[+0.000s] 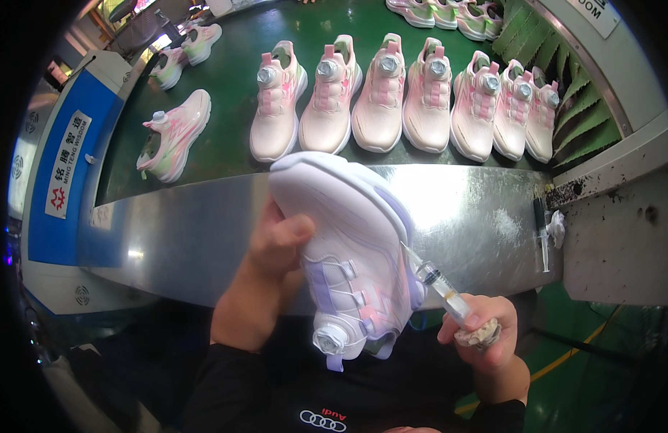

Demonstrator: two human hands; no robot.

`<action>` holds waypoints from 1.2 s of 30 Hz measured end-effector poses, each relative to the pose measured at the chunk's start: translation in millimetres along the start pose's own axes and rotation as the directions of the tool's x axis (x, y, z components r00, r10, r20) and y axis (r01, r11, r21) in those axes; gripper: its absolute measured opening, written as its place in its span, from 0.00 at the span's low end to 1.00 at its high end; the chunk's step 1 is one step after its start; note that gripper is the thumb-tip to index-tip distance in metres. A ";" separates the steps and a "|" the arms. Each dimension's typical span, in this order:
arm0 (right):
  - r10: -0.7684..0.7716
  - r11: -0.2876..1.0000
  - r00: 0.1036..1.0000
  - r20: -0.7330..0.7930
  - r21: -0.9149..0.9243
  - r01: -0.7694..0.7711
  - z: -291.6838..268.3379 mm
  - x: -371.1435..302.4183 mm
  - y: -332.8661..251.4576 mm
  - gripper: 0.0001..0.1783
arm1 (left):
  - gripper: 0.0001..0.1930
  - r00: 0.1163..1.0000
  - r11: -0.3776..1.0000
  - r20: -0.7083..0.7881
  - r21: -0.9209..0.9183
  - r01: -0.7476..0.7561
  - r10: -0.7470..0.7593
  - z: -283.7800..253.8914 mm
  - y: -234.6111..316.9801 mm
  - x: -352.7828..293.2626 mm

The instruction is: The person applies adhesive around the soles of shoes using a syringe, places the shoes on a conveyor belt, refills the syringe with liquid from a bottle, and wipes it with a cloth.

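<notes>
A white and lavender sneaker (348,224) is held up in front of me, toe pointing away and tilted so that its sole edge faces right. My left hand (280,242) is closed around its left side, the thumb resting on the upper. In my right hand (492,335) is a clear syringe (442,290), its needle at the seam between upper and sole. A crumpled, stained wad (479,335) is pinched in the same hand. The sneaker's dial (329,338) and heel end point toward me.
Several pink and white sneakers (381,108) stand in a row on the green belt (225,155) behind a metal ledge (175,224). Another sneaker (176,137) lies at left. A dark syringe (542,231) and white crumpled wad (557,229) rest at right, near green flaps (586,115).
</notes>
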State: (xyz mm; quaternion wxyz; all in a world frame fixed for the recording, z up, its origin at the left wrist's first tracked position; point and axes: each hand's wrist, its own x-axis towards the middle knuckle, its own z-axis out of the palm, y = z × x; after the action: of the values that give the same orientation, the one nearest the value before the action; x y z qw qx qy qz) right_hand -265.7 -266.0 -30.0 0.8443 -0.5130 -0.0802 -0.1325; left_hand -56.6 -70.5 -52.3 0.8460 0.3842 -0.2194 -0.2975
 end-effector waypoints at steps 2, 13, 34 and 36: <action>0.014 1.000 1.000 -0.023 0.000 -0.014 -2.3 -4.4 3.2 0.28 | 0.32 0.999 1.000 -0.034 -0.005 -0.005 0.005 4.0 -0.5 1.1; 0.103 0.994 0.995 -0.004 -0.037 -0.103 -13.3 -33.8 8.7 0.27 | 0.30 0.998 0.984 -0.007 -0.166 0.063 -0.065 -5.2 -1.5 13.2; 0.033 0.997 0.999 0.001 -0.064 -0.033 -32.7 -65.1 28.2 0.24 | 0.27 0.936 0.948 -0.216 -0.220 0.232 -0.279 -13.2 -12.3 26.1; 0.023 0.997 1.000 0.004 -0.075 -0.022 -34.2 -66.3 30.5 0.24 | 0.27 0.925 0.895 -0.105 -0.312 0.317 -0.365 -5.9 -13.1 26.2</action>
State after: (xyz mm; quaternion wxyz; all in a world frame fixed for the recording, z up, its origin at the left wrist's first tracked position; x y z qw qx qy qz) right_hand -319.5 -273.6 -89.5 0.8256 -0.5456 -0.0714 -0.1248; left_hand -38.3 -92.0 -62.4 0.8424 0.3114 -0.0337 -0.4385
